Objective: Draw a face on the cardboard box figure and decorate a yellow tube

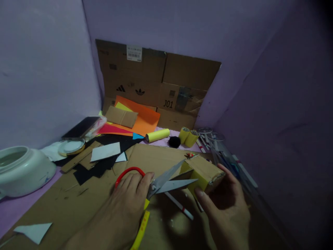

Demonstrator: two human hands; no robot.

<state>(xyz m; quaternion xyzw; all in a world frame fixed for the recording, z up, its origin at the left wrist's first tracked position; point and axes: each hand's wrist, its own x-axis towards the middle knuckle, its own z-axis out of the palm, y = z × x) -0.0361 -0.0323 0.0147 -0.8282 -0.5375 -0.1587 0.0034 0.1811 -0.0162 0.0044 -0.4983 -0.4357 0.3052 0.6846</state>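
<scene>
Fingers of my left hand (131, 198) are wrapped round red-and-yellow-handled scissors (154, 187). The scissor blades are spread and point right, with their tips at the left side of a small cardboard box (205, 170). This box has yellow sides and a brown top. My right hand (226, 208) grips it from the right, thumb on the near yellow side and fingers behind. Part of the box's underside is in shadow. Below the blades, a white stick with a red band (179, 205) lies on the cardboard sheet (91, 211).
A white pot (26, 170) stands at the left, near a phone (84, 127). Behind lie orange paper (145, 119), a yellow roll (157, 135), a black pompom (174, 141) and yellow tubes (191, 138). A cardboard panel (187, 71) leans on the wall.
</scene>
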